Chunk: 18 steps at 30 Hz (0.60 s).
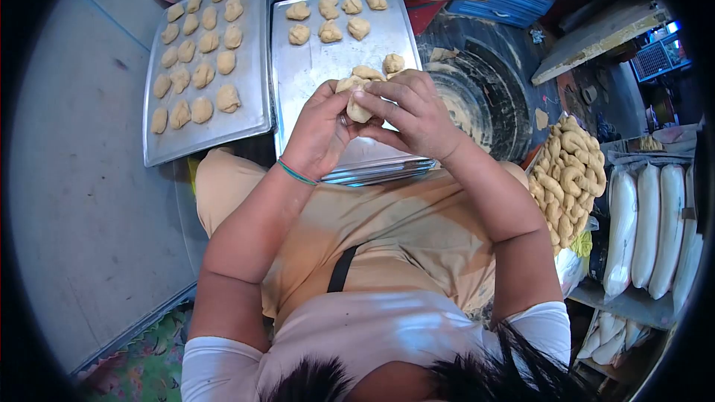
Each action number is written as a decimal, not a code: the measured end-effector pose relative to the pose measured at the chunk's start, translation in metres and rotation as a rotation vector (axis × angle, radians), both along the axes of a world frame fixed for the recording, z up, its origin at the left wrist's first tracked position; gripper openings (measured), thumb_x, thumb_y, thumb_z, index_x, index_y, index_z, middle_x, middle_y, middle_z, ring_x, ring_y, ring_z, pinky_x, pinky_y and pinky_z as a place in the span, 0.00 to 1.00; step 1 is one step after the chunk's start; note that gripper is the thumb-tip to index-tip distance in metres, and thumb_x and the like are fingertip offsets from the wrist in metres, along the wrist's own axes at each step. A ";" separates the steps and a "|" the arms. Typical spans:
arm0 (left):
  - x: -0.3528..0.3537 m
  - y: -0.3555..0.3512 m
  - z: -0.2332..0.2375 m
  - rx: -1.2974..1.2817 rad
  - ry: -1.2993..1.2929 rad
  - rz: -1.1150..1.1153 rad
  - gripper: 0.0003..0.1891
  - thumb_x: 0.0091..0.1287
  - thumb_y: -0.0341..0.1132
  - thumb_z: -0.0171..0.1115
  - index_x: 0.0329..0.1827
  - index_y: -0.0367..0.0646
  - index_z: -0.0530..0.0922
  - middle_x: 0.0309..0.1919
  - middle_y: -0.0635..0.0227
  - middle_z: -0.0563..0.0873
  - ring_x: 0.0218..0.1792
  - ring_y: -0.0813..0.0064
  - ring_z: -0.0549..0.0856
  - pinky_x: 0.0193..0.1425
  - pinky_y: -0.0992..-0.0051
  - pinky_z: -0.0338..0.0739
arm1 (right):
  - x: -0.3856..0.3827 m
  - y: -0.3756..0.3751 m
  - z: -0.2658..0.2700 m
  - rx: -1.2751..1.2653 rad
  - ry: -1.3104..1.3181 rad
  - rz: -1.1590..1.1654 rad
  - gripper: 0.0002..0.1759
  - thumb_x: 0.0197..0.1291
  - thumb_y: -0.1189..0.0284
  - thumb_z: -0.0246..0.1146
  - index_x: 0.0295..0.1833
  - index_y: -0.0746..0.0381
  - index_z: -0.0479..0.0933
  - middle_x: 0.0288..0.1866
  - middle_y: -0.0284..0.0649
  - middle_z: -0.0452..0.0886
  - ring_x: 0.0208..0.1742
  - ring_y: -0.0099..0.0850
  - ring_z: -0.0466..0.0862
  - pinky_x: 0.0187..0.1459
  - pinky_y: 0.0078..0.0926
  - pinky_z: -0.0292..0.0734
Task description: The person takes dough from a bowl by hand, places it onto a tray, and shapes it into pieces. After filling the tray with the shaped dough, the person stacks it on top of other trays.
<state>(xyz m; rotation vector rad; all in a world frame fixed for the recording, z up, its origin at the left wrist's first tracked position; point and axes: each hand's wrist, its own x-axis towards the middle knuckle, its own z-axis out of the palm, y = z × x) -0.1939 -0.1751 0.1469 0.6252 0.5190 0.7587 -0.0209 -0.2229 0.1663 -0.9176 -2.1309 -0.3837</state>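
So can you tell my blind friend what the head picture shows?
A person's left hand and right hand hold a dough piece over a metal tray with dough lumps. A fuller tray is at left, twisted dough piled at right.

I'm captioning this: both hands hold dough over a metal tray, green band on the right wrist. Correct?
The head view shows the green band on the left wrist, not the right. Left hand and right hand hold dough over a metal tray.
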 end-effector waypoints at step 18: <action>0.000 0.006 -0.006 -0.032 0.080 -0.013 0.08 0.70 0.33 0.57 0.46 0.38 0.75 0.39 0.65 0.81 0.39 0.75 0.82 0.44 0.73 0.79 | -0.008 -0.010 -0.005 -0.353 -0.110 -0.055 0.15 0.49 0.66 0.68 0.42 0.56 0.77 0.39 0.29 0.77 0.43 0.30 0.76 0.52 0.36 0.68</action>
